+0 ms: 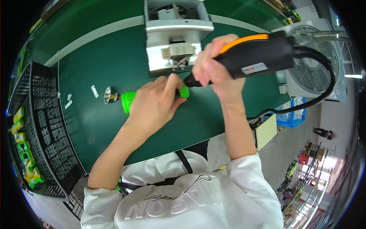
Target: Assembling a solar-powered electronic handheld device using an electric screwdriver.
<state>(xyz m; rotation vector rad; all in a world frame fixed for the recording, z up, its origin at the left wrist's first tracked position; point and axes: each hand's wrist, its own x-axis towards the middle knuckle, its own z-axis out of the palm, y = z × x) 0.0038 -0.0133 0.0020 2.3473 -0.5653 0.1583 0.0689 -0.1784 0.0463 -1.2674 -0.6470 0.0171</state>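
My left hand (154, 99) is closed around a bright green flashlight body (128, 102), which lies sideways over the table; the fingers hide its middle. A shiny reflector (108, 95) with a short wire hangs out at the body's left end. My right hand (217, 65) grips a black and orange electric screwdriver (253, 55) with a cable at its rear. The screwdriver's dark tip points left and meets, or nearly meets, the green piece at the body's right end. Whether a screw sits under the tip is hidden.
A metal fixture (175, 49) stands at the table's far side. Small white pieces (94, 91) lie on the green tabletop (99, 129). A black crate (45, 129) with green and yellow items stands left. On the right are a fan (314, 61) and a blue basket (291, 114).
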